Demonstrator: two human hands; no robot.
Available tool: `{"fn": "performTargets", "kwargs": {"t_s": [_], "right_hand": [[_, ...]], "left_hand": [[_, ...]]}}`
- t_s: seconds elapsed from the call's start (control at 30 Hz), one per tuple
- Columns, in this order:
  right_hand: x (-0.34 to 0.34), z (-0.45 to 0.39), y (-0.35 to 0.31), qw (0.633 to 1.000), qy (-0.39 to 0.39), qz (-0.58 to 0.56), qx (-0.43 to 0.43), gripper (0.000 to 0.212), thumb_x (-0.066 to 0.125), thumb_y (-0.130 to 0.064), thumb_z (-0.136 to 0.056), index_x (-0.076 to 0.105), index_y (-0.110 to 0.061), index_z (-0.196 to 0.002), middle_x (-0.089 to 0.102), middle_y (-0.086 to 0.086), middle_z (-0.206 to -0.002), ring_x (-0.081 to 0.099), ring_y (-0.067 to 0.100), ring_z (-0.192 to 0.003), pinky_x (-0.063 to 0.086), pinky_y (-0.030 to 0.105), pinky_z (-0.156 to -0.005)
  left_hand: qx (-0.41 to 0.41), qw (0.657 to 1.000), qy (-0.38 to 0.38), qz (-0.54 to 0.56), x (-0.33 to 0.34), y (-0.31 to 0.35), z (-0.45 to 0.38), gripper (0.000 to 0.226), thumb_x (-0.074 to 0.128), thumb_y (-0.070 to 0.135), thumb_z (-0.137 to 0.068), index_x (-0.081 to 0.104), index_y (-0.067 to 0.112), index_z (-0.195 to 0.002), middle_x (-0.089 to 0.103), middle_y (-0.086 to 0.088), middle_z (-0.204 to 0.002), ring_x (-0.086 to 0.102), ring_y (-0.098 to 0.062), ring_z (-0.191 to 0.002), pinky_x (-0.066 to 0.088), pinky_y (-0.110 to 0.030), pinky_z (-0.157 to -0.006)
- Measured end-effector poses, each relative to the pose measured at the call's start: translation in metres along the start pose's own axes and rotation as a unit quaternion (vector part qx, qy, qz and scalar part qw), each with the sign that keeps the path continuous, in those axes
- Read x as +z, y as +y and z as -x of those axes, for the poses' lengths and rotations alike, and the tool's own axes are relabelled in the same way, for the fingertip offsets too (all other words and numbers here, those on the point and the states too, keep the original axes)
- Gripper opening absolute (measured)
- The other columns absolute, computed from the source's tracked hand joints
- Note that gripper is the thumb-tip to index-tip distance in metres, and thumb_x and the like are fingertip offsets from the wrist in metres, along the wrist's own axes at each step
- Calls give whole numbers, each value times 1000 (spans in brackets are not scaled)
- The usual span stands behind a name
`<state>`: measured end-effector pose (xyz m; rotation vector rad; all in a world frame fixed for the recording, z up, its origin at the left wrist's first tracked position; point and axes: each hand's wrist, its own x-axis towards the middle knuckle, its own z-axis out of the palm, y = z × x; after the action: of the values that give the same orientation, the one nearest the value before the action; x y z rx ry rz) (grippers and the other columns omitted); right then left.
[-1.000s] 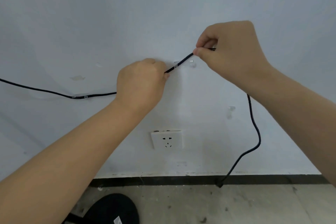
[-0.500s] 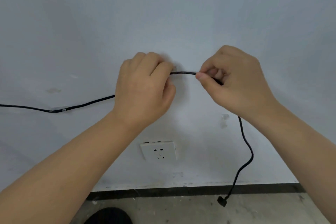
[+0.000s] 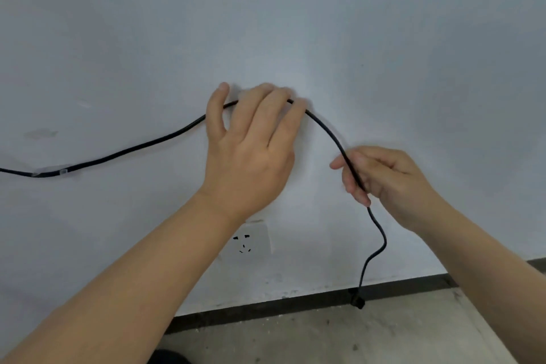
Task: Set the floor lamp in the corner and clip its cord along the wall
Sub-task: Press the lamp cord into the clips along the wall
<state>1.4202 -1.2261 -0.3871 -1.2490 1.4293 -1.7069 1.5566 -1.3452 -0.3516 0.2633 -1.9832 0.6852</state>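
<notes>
The thin black lamp cord (image 3: pixel 141 146) arches across the pale wall (image 3: pixel 384 38), passing under the spread fingers of the left hand (image 3: pixel 248 151), which lies flat against the wall and covers the arch's top. The right hand (image 3: pixel 390 180) pinches the descending cord between thumb and fingers. A clear wall clip (image 3: pixel 56 171) holds the cord at left. The white socket (image 3: pixel 254 238) is partly hidden by the left wrist; the black plug (image 3: pixel 356 300) dangles blurred by the floor.
</notes>
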Motion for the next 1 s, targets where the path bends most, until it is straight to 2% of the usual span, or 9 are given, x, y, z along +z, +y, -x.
{"fn": "performTargets", "kwargs": {"t_s": [0.2,0.3,0.4,0.53,0.63,0.7,0.8,0.93,1.0], "right_hand": [[-14,44,52,994,-20,-44,102,27,48,-19,-76,73,-17,-66,53,-2,-38,42,7,-37,38,15,-46],[-16,51,74,989,-30,-29,145,22,51,-23,-77,69,-13,-69,51,-5,-35,42,8,-38,36,19,-49],[-16,51,92,987,-18,-43,151,23,50,-26,-76,68,-12,-71,53,-7,-39,48,7,-43,45,17,-53],[-20,45,97,985,-30,-19,170,29,43,-12,-88,66,-13,-71,52,-7,-38,48,5,-43,51,17,-53],[-31,39,86,986,-15,30,163,29,45,-8,-90,65,-15,-70,49,-8,-32,43,4,-35,47,17,-47],[-40,40,75,985,-19,76,153,29,49,-10,-89,66,-20,-68,46,-9,-29,38,3,-32,43,15,-43],[-48,41,59,977,-40,142,151,28,50,-15,-87,66,-26,-67,45,-9,-29,35,3,-30,38,15,-41],[-48,34,47,972,-11,207,111,26,48,-17,-87,62,-28,-68,52,-10,-38,42,0,-30,37,8,-38],[-46,29,46,976,21,201,80,24,49,-20,-87,65,-23,-69,50,-10,-37,39,1,-30,34,9,-36]], "left_hand": [[-10,987,-38,156,13,23,41,29,53,9,-75,65,1,-100,73,-18,-95,53,-25,-94,38,-35,-73],[-85,943,-137,292,17,43,54,33,47,17,-82,68,-6,-91,71,-18,-78,66,-25,-69,40,-26,-64],[-201,883,-176,385,26,70,57,37,43,24,-84,66,-4,-86,68,-16,-73,57,-12,-67,41,-22,-66],[-299,856,-142,397,36,92,56,25,51,15,-86,65,-5,-83,67,-14,-74,50,-13,-70,39,-18,-63],[-368,826,-125,409,39,97,56,11,55,10,-87,61,15,-95,56,11,-69,50,2,-61,38,-1,-60],[-433,782,-106,436,39,99,54,31,59,6,-86,44,34,-83,51,14,-62,51,5,-58,39,0,-57],[-497,727,-84,466,38,103,50,37,60,6,-85,39,34,-72,52,13,-55,52,-7,-57,42,-6,-53],[-506,733,-66,451,36,102,37,33,59,7,-86,46,31,-67,53,9,-65,54,-5,-60,46,-21,-58],[-494,745,-75,442,37,98,33,31,59,8,-87,48,30,-67,55,10,-64,57,3,-55,48,-15,-53]]}}
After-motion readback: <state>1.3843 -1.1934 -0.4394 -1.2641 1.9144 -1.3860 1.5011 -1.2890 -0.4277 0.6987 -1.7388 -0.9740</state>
